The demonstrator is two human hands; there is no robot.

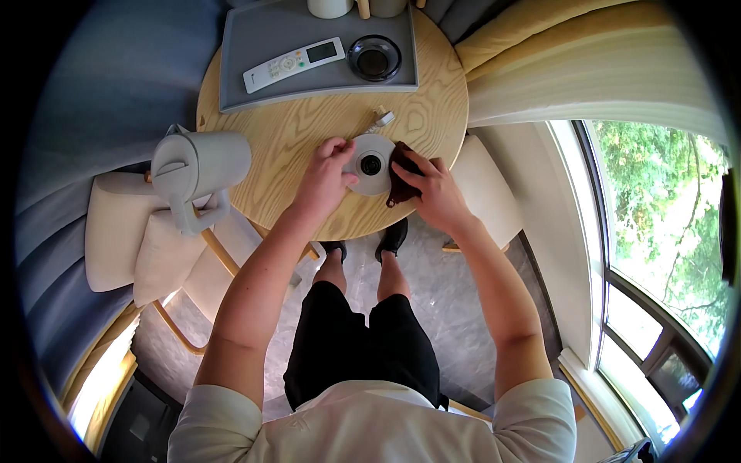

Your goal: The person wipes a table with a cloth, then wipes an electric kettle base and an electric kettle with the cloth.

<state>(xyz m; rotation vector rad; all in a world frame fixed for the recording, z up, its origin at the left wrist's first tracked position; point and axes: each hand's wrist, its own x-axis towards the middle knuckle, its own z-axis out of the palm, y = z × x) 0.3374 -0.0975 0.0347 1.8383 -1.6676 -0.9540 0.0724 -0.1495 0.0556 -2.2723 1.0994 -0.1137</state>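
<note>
A round white kettle base (372, 184) with a dark connector in its centre is on the wooden table (285, 170). My left hand (324, 176) grips its left edge, thumb and fingers curled round the rim. On the other side my right hand (436, 189) holds a dark brown cloth (401, 185) against the base's right edge. A white power plug (384, 119) on a short stretch of cord lies just behind the base. Left of my hands, near the table's edge, is a pale grey electric kettle (202, 163) with its lid closed.
At the table's far side a grey tray (324, 85) holds a white remote control (295, 65), a dark glass ashtray (374, 58) and a white cup (330, 6). A cushioned chair (123, 231) stands at left, a pale seat (486, 189) at right. A window (664, 216) is beyond.
</note>
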